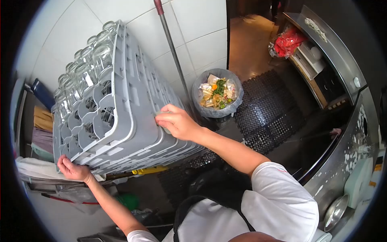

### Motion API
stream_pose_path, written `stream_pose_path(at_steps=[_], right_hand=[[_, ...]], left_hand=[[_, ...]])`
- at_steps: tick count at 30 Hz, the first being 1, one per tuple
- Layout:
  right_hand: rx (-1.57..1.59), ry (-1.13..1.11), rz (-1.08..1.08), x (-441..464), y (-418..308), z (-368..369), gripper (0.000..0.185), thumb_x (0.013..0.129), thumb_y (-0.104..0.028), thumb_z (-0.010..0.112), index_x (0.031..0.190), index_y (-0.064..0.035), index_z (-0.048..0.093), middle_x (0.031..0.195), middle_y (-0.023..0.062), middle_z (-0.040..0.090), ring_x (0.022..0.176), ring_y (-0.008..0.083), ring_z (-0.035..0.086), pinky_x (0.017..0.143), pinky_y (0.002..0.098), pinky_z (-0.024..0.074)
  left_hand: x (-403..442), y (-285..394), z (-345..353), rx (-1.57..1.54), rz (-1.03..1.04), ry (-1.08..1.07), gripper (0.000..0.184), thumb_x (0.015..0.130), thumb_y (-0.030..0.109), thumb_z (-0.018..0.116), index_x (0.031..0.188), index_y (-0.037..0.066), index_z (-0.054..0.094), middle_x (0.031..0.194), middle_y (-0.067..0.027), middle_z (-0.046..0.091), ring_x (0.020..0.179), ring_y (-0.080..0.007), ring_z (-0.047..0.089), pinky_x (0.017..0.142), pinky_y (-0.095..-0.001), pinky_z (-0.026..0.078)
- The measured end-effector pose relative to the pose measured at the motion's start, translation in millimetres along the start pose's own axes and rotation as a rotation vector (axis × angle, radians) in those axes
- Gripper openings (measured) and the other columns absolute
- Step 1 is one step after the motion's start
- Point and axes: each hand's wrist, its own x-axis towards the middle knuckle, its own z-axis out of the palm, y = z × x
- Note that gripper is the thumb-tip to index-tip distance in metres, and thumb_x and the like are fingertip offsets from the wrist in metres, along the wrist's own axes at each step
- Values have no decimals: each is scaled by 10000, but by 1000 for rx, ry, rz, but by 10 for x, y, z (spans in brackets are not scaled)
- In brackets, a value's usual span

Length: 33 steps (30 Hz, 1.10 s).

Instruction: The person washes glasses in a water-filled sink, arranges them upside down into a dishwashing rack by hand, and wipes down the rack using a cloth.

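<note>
A tall stack of grey plastic glass racks (137,101) stands at the left, tilted in this view. In the top rack's compartments are several clear glasses (86,76), and nearer compartments hold none. My left hand (74,169) is closed on the near left corner of the top rack. Against the side of the stack is my right hand (177,123), its fingers curled and pinched. A pale, greenish edge shows beside those fingers, but I cannot make out whether it is a small object or part of a rack.
A lined bin (196,94) with food scraps stands beyond the stack, beside a pole (171,44) against the tiled wall. Black rubber mats (268,109) cover the floor. A steel counter (346,149) runs along the right, with a metal bowl (336,212). Folded cloths (42,135) lie at far left.
</note>
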Motion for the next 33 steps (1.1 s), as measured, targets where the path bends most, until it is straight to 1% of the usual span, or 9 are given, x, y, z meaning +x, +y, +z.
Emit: stream_pose_path(at_steps=[3, 5, 9, 13, 18, 19, 22, 26, 33], right_hand=[[-209, -73, -238, 29, 28, -135, 131, 861, -10, 668, 981, -6, 721, 1076, 181, 619, 923, 324, 655, 819, 373, 537], [-430, -56, -371, 135, 60, -177, 158, 872, -73, 693, 1018, -112, 738, 1014, 158, 632, 969, 338, 639, 796, 400, 539], [-151, 21, -29, 7, 19, 14, 154, 916, -95, 659, 1050, -102, 735, 984, 151, 630, 981, 331, 627, 833, 384, 527], [177, -248, 92, 43, 157, -223, 218, 998, -214, 607, 1037, -38, 729, 1004, 92, 662, 950, 210, 644, 804, 330, 520], [596, 196, 422, -79, -43, -74, 339, 1051, -310, 533, 1240, -50, 641, 1046, 9, 648, 991, 75, 583, 825, 229, 496], [579, 223, 319, -97, -149, 12, 331, 1049, -293, 528, 1236, -49, 652, 1147, 59, 644, 987, 125, 613, 839, 271, 509], [-134, 205, -18, -254, -78, 225, 300, 1017, -208, 543, 1244, -48, 654, 1245, 183, 600, 938, 282, 649, 851, 356, 519], [-71, 163, 81, -475, -279, 203, 273, 940, -75, 611, 1205, -43, 670, 1168, 187, 614, 851, 283, 645, 761, 364, 516], [-94, 212, -71, -299, 51, 200, 240, 929, -36, 621, 1146, -70, 717, 1104, 208, 638, 831, 277, 662, 760, 349, 533]], left_hand=[[-2, -7, 47, 23, -3, 62, 218, 1018, 162, 511, 993, -24, 623, 940, -64, 582, 865, -160, 515, 790, -288, 436], [13, 40, 20, 73, -57, 26, 205, 1015, 148, 519, 999, -24, 629, 926, -100, 613, 880, -195, 559, 837, -334, 475], [30, 170, 98, 29, 38, 37, 198, 976, 143, 527, 917, -22, 618, 848, -58, 574, 787, -165, 505, 742, -296, 428], [24, 224, 82, 25, 82, 14, 260, 983, 211, 520, 899, -17, 612, 826, -46, 554, 760, -154, 480, 704, -287, 404], [16, 316, 157, 13, 53, 34, 298, 999, 245, 507, 892, -14, 608, 827, -34, 554, 740, -129, 461, 675, -262, 381], [16, 320, 161, 12, 65, 36, 299, 1000, 246, 507, 890, -13, 608, 821, -32, 553, 734, -128, 460, 672, -260, 380], [33, 334, 162, 31, 85, 38, 300, 1000, 246, 507, 885, -11, 609, 802, -28, 551, 718, -126, 457, 665, -262, 380], [28, 319, 163, 44, 102, 59, 302, 998, 246, 512, 879, -13, 609, 783, -26, 548, 707, -128, 457, 660, -271, 386], [43, 355, 179, 68, 138, 53, 296, 998, 240, 514, 883, -16, 610, 781, -28, 544, 715, -133, 456, 668, -279, 390]])
